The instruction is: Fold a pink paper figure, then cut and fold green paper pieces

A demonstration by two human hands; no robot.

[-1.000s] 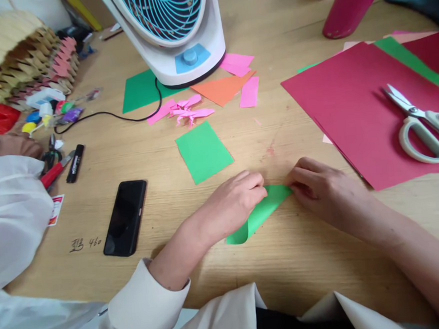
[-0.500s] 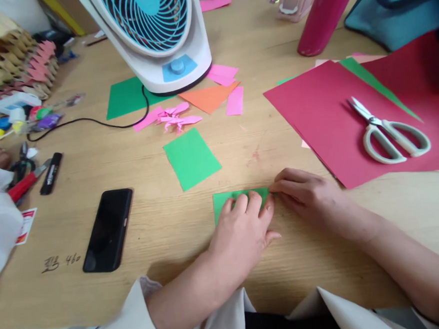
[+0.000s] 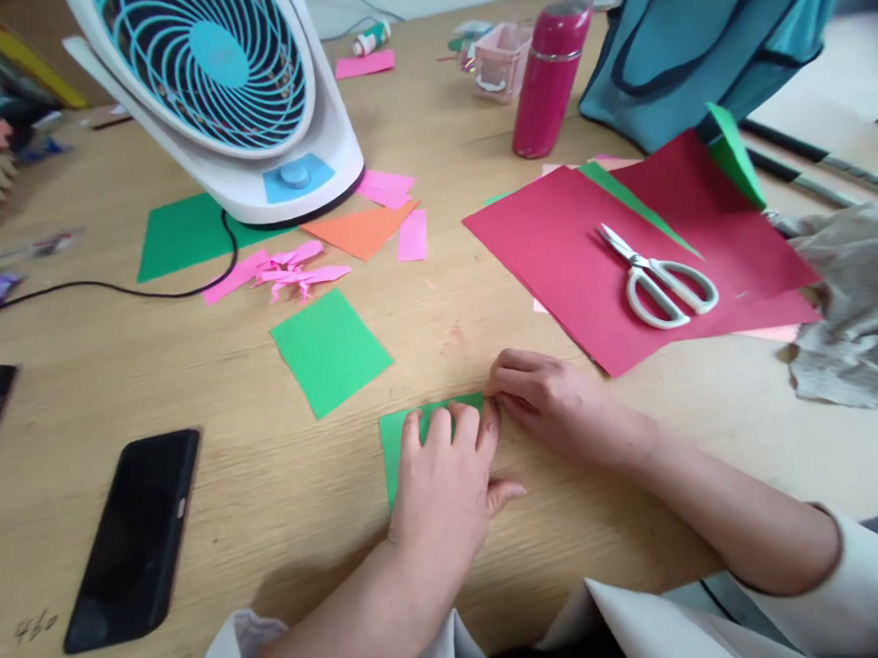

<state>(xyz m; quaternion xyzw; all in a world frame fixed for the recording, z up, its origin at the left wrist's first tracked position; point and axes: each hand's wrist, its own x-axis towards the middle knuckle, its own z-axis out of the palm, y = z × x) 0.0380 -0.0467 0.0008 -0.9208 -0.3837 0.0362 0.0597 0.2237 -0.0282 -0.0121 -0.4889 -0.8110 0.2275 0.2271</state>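
A piece of green paper (image 3: 394, 442) lies on the table before me, mostly covered by my left hand (image 3: 442, 484). That hand rests on top of it, fingers spread and pressing down, thumb apart. My right hand (image 3: 560, 401) has its fingers pinched together at the paper's upper right corner; the exact grip is partly hidden. Just beyond, to the left, is a second green paper square (image 3: 331, 352), flat and touched by neither hand. Scissors (image 3: 657, 279) with white handles lie on red sheets (image 3: 554, 251) to the right.
A white and blue fan (image 3: 299, 168) stands at the back left, its black cord running left. Near it are pink folded paper (image 3: 296, 271) and an orange piece (image 3: 361, 231). A phone (image 3: 134, 541) lies at left. Further back are a pink bottle (image 3: 549, 81) and a blue bag (image 3: 690, 41).
The view has swung to the right, so things appear further left and the blue bag shows more fully. Both hands keep nearly the same pose on the green paper.
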